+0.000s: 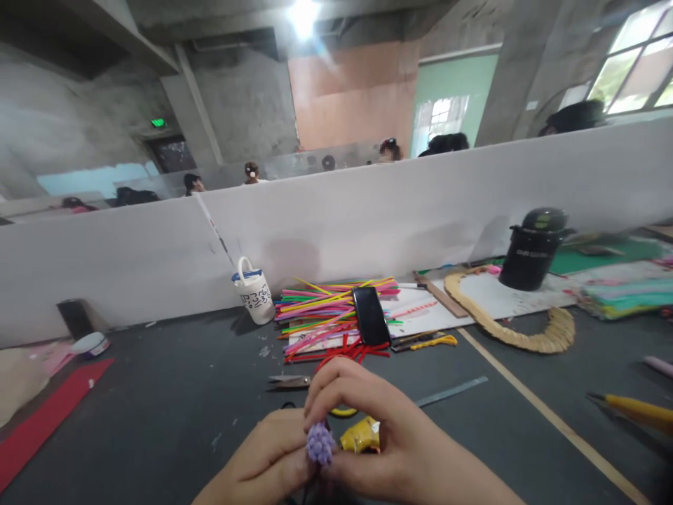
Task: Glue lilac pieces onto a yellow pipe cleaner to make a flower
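A small purple cluster, bumpy and rounded, is held low in the middle of the view, above the dark tabletop and between the two hands. It is pinched by the bent fingertips of the left hand, whose fingers are curled and pressed close together. Just beside it, touching or nearly so, a crumpled yellow piece is gripped by the right hand; its fingers are arched over the top and drawn together, with the thumb underneath. What the cluster is made of cannot be told.

Just behind the hands, scissors are seen lying flat, and a thin ruler is laid at a slant to the right. Further back, a tangle of red strands is spread in front of a pile of coloured sticks, on which a black phone is rested. A yellow utility knife is placed just right of the phone. A white mug with a handle is stood left of the pile. To the right, a tan braided arc is curved round a black lidded pot. A red sheet is laid at the far left edge. The bench is closed off behind by a white partition, over which the heads of other people are seen
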{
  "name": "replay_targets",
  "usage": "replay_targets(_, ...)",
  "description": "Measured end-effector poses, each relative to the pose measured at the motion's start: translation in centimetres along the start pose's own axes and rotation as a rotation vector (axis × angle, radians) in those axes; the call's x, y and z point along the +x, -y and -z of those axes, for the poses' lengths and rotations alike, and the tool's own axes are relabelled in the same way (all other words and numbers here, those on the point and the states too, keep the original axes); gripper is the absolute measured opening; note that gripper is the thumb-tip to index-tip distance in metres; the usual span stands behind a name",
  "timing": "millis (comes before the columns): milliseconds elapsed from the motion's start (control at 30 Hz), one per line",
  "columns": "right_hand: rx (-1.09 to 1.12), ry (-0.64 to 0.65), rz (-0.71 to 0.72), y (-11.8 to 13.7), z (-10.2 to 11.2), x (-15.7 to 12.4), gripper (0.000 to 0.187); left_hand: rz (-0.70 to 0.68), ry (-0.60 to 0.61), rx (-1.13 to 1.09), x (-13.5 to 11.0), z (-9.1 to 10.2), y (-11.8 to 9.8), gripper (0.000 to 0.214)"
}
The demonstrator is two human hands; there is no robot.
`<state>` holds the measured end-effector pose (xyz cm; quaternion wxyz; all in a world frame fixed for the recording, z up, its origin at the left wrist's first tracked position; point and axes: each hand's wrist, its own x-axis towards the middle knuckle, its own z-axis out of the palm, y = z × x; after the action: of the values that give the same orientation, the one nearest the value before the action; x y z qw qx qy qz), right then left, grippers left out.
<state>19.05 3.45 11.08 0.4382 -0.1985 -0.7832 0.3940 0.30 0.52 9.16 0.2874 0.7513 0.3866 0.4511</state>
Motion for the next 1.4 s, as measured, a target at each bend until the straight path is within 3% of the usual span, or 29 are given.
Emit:
replay_targets(133,-0.042,-0.147,0.027,-0.4,0.0,-0.3,0.019,0.365,0.092,-0.464,1.2,-1.4,0.4,0.033)
replay_targets(267,-0.141,-0.27,0.092,-0.9,-0.1,-0.4,0.023,0.583,-0.038,-0.798,2.5,-2.6,-0.1,0.027)
replay_targets(500,-0.368,-0.246,0.132,0.1,2.1,-1.2,0.023,0.66,-0.068,-0.939,2.9,-2.5,-0.6,0.024)
replay_targets(667,-0.579,-0.32,0.314,1.1,2.8,-1.5,0.015,0.795,0.028,-0.931,2.7,-2.4,-1.0,0.023)
replay_targets(767,-0.65,-0.347,0.353,1.0,2.5,-1.5,0.014,0.91,0.077,-0.873,2.8,-2.2,-1.7,0.028)
replay_targets(933,-0.687,-0.371,0.363,1.2,2.6,-1.8,0.013,0.938,0.043,-0.763,3.3,-2.2,-2.8,0.03)
replay_targets(1400,-0.686,-0.367,0.339,1.2,2.5,-2.0,0.017,0.788,-0.003,-0.764,3.1,-2.9,-2.3,0.027)
